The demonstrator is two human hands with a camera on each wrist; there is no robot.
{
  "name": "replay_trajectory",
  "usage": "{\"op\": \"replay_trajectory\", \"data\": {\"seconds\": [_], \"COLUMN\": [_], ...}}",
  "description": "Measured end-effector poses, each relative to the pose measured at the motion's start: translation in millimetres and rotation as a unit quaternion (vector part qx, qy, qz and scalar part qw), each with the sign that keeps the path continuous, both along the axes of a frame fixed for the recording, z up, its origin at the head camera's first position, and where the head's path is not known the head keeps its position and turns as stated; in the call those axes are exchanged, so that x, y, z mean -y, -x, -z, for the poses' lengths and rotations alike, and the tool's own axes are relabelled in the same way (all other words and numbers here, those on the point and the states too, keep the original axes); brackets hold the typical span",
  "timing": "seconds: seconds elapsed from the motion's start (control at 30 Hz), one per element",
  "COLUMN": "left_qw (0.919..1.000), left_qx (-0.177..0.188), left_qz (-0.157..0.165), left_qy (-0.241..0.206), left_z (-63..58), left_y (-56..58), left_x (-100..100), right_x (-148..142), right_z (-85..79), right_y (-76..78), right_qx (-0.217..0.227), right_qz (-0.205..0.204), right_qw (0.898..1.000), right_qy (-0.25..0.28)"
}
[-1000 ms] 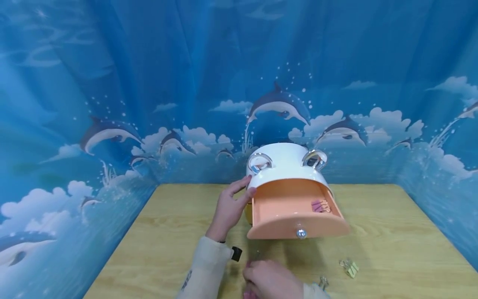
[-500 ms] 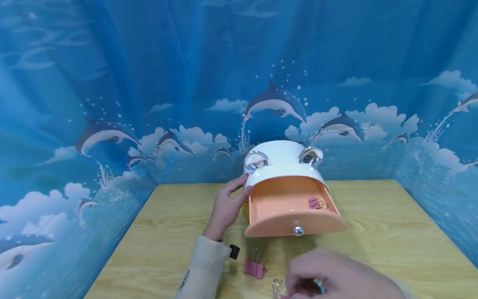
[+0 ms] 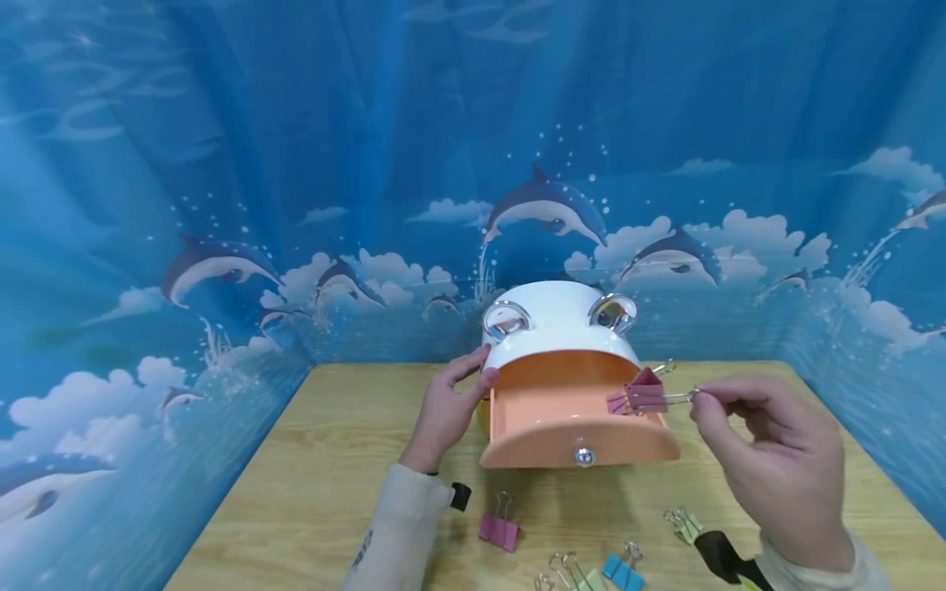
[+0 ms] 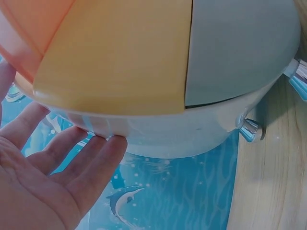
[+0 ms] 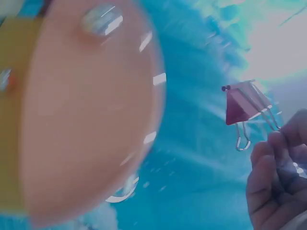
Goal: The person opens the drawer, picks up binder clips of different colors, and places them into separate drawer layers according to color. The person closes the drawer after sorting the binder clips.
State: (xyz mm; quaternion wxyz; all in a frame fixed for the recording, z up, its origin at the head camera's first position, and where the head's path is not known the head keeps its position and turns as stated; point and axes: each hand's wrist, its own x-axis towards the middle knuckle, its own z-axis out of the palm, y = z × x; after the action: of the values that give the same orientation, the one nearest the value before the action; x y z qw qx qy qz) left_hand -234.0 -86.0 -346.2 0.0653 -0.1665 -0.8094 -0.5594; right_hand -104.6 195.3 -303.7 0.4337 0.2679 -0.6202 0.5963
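Observation:
My right hand (image 3: 783, 460) pinches one wire handle of a pink binder clip (image 3: 646, 396) between thumb and fingertips. The clip hangs over the right part of a pulled-out peach drawer (image 3: 547, 402). Pink clips lie inside there, partly hidden behind it. In the right wrist view the same binder clip (image 5: 247, 101) shows its other handle free, apart from the blurred drawer front (image 5: 91, 120). My left hand (image 3: 448, 410) touches the left side of the white rounded drawer box (image 3: 557, 316). In the left wrist view, its fingers (image 4: 98, 167) lie nearly straight against the white shell (image 4: 172, 139).
On the wooden table (image 3: 332, 460), a pink binder clip (image 3: 500, 530) lies before the box. Blue (image 3: 623, 571) and pale green (image 3: 687, 525) binder clips lie nearer the right hand. Yellow (image 4: 115, 57) and grey-blue (image 4: 240, 52) drawers sit beneath the peach one. A dolphin-print curtain (image 3: 369, 164) stands behind.
My right hand has picked up a pink binder clip from the table's front and carried it up and right to the drawer. The left hand stays against the box.

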Motion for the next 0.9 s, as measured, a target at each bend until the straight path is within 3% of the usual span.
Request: {"op": "replay_trajectory", "data": {"seconds": [0.07, 0.13, 0.2, 0.33, 0.4, 0.67, 0.77, 0.9], "left_qw": [1.0000, 0.9999, 0.9996, 0.9991, 0.9995, 0.9988, 0.9983, 0.9979], "left_qx": [0.001, 0.004, 0.007, 0.007, 0.000, 0.023, 0.034, 0.041], "left_qz": [0.000, 0.004, 0.007, 0.016, 0.019, 0.043, 0.046, 0.042], "left_qy": [-0.001, -0.013, -0.026, -0.040, -0.027, 0.001, 0.006, 0.028], "left_z": [3.0, 8.7, 17.1, 30.8, 31.7, 17.4, 19.4, 20.1], "left_y": [3.5, 9.5, 17.6, 31.9, 34.2, 29.0, 29.7, 27.9], "left_x": [1.6, 3.7, 5.6, 9.1, 10.1, 12.1, 12.9, 12.9], "right_x": [-1.9, -3.9, -6.2, -10.4, -12.2, -19.7, -22.6, -22.9], "right_z": [1.8, 3.7, 5.8, 10.8, 13.0, 19.6, 23.9, 26.9], "right_y": [10.0, 18.5, 26.8, 41.7, 47.9, 62.5, 65.6, 67.2], "right_qx": [0.041, 0.088, 0.130, 0.190, 0.209, 0.279, 0.289, 0.294], "right_qz": [0.086, 0.152, 0.173, 0.183, 0.173, 0.162, 0.157, 0.132], "right_qw": [0.994, 0.978, 0.966, 0.942, 0.935, 0.894, 0.886, 0.887], "right_qy": [-0.057, -0.111, -0.145, -0.207, -0.227, -0.310, -0.326, -0.331]}}
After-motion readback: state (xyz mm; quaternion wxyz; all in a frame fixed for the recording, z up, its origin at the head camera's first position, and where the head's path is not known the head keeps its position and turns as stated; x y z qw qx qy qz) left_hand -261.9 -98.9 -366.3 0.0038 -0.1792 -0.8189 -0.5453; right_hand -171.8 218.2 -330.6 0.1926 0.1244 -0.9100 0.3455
